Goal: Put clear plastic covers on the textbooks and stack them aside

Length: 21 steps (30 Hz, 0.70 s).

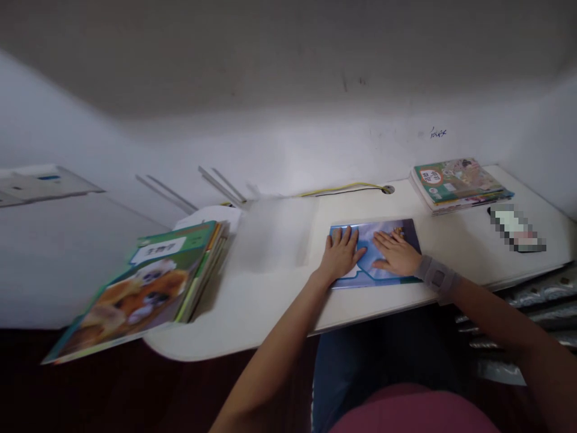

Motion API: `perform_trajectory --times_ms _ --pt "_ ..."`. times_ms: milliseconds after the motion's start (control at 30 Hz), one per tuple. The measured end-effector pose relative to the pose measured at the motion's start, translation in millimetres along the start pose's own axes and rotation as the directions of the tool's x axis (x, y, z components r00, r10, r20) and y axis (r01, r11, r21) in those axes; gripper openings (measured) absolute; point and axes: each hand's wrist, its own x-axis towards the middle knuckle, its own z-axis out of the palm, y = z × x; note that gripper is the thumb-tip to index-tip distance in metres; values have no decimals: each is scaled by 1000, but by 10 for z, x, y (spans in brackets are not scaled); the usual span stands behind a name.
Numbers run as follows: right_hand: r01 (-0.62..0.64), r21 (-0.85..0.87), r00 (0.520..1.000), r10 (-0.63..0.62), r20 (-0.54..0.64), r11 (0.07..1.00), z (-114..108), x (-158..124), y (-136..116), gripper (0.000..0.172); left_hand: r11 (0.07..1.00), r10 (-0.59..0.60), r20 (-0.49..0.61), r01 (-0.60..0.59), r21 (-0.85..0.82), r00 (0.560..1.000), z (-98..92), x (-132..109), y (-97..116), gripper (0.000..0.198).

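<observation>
A book with a blue and purple cover (383, 269) lies flat near the front edge of the white desk (279, 300). On its left part rests my left hand (341, 254), palm down with the fingers spread. My right hand (396, 254), a grey band at its wrist, lies flat on the right part with its fingers stretched out. Both hands touch the cover and hide much of it. A shiny clear layer seems to cover the book.
At the desk's left end stands a stack of books (148, 288), jutting over the edge. Another book stack (460, 183) lies at the back right, with a phone (516, 228) in front of it. A yellow cable (342, 187) runs along the wall to a desk hole (387, 189).
</observation>
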Motion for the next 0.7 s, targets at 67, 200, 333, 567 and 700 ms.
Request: perform_trajectory --times_ms 67,200,333,567,700 --pt "-49 -23 999 49 4 999 2 -64 202 66 997 -71 -3 71 -28 997 43 -10 -117 65" --pt "-291 -93 957 291 -15 952 -62 -250 619 60 959 -268 -33 263 -109 963 87 -108 -279 70" --pt "-586 -75 809 576 -119 807 -112 -349 829 47 898 -370 -65 339 -282 927 40 -33 -365 66" --pt "-685 32 720 682 -131 728 -93 67 966 38 747 -514 9 453 -487 858 -125 503 -608 44" --pt "-677 37 727 676 -120 735 -79 240 973 26 734 -542 -17 464 -497 840 -107 634 -556 38"
